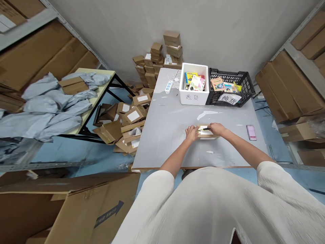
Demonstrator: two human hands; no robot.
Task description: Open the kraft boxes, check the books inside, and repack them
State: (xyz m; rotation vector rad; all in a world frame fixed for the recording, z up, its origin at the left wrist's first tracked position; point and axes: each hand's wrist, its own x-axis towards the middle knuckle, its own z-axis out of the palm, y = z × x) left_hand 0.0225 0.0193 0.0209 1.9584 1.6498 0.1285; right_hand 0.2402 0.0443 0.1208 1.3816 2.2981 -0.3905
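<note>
A small cardboard box (207, 137) with a white label on top lies on the grey table (165, 135), near its front edge. My left hand (192, 132) is closed on the box's left end, its fingertips on the top edge. My right hand (217, 129) grips a slim black-handled knife (206, 129) over the label. The knife's thin tip points left, towards my left hand. Whether the tip touches the box I cannot tell.
Behind the box stand a white bin (194, 98) and a black crate (247, 88), both holding books. A phone (251, 132) lies at right, a power strip (169, 87) at back left. Opened cartons (133, 115) heap on the floor; grey parcels (58, 105) cover a side table.
</note>
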